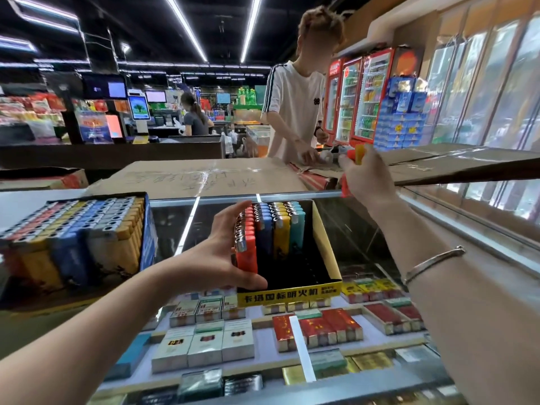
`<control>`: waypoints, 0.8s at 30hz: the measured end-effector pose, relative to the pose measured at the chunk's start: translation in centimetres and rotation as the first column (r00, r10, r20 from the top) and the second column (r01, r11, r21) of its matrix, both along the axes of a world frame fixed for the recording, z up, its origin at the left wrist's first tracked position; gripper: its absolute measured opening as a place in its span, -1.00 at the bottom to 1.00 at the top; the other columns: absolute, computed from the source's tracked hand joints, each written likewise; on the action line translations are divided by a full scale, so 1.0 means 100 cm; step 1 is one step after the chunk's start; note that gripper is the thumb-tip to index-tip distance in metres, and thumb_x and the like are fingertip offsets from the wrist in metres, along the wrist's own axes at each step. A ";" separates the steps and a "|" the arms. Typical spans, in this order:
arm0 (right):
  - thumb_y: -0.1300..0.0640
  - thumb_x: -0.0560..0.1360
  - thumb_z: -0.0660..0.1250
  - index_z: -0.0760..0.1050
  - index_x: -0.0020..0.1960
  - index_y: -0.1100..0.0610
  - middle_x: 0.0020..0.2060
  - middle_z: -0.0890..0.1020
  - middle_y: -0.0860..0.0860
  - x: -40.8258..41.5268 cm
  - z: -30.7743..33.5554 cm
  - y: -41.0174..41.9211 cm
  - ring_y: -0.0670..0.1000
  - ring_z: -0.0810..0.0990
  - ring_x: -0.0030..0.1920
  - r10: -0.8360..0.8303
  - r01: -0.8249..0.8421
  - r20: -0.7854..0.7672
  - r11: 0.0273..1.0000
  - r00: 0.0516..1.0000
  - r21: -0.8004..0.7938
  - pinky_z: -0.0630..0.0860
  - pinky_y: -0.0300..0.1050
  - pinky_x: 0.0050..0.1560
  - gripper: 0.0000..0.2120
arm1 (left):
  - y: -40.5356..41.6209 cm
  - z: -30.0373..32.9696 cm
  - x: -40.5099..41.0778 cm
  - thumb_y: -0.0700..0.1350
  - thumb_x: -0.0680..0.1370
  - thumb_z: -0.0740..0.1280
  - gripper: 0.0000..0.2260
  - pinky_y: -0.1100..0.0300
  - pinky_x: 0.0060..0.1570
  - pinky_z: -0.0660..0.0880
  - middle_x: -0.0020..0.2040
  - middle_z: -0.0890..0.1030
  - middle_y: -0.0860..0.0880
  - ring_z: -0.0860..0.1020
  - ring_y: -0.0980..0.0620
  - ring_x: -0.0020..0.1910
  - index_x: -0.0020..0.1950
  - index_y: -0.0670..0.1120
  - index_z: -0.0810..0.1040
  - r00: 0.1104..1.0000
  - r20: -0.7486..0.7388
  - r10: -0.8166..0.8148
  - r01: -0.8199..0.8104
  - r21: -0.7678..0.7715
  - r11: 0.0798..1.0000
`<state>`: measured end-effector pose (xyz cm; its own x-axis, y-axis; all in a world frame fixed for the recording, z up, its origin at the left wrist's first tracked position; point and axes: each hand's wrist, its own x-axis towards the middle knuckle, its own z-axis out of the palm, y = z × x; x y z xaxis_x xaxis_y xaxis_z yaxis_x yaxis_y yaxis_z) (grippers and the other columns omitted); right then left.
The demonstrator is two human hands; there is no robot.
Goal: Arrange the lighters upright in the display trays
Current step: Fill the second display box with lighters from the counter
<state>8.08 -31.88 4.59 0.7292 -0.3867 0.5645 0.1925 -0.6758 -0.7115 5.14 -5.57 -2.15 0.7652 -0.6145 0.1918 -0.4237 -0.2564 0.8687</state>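
My left hand (pixel 216 252) grips the tray (pixel 327 252) and steadies its red row (pixel 247 244). My right hand (pixel 366 173) pinches light, slick lighters (pixel 355 154); I judge holding their bodies safest.

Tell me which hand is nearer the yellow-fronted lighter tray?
Left. The left hand grips the yellow-fronted tray at its left side; the right hand is raised beyond it, holding lighters.
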 end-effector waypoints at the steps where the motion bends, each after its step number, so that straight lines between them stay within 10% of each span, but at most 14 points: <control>1: 0.02 0.58 0.20 0.39 0.03 0.12 -0.19 0.50 0.05 -0.007 0.006 0.014 0.02 0.53 -0.21 0.123 -0.124 0.015 0.988 0.992 0.097 0.46 -0.09 -0.21 -0.84 | 0.000 0.001 -0.001 0.06 0.06 0.59 -0.05 0.23 0.09 0.51 0.37 0.11 0.11 0.36 -0.03 0.29 0.18 0.57 0.05 1.000 0.019 0.008 -0.008 0.008 1.000; 10: 0.15 0.54 0.28 0.39 -0.14 0.03 -0.16 0.52 0.04 -0.052 0.013 0.095 0.01 0.53 -0.15 0.583 -0.478 0.060 0.597 0.810 0.644 0.59 -0.01 -0.15 -0.89 | 0.019 0.017 -0.003 0.18 -0.03 0.57 -0.10 0.28 0.01 0.52 -0.15 0.14 0.36 0.30 0.04 0.19 0.05 0.62 0.05 0.997 0.076 0.005 -0.022 0.236 0.972; 17: 0.06 0.50 0.32 0.42 -0.02 0.04 -0.13 0.56 0.05 -0.056 -0.006 0.101 0.07 0.57 -0.07 0.584 -0.508 0.081 0.619 0.807 0.599 0.51 -0.14 -0.32 -0.89 | 0.027 0.035 -0.008 0.38 0.12 0.43 -0.10 -0.02 0.39 0.22 0.39 -0.09 0.35 0.09 -0.01 0.44 0.36 0.41 0.05 0.999 0.017 -0.028 0.022 0.303 0.953; 20: 0.11 0.43 0.34 0.43 -0.11 0.13 -0.31 0.59 0.05 -0.060 -0.004 0.099 0.08 0.63 -0.23 0.639 -0.587 0.184 0.504 0.747 0.633 0.62 -0.02 -0.29 -0.87 | 0.020 0.045 -0.018 0.34 0.25 0.41 -0.33 0.09 0.28 0.35 0.44 0.04 0.21 0.20 0.15 0.34 0.30 0.30 0.26 0.991 0.122 0.056 -0.066 0.082 0.994; 24: 0.18 0.41 0.32 0.38 -0.13 0.22 -0.36 0.62 0.10 -0.065 -0.003 0.102 0.12 0.67 -0.30 0.745 -0.671 0.229 0.367 0.627 0.645 0.63 -0.03 -0.32 -0.85 | 0.012 0.051 -0.030 0.02 0.34 0.37 -0.68 0.40 -0.19 0.49 0.01 0.59 0.02 0.58 0.24 -0.08 0.08 0.06 0.49 0.964 0.236 0.126 -0.055 -0.286 0.957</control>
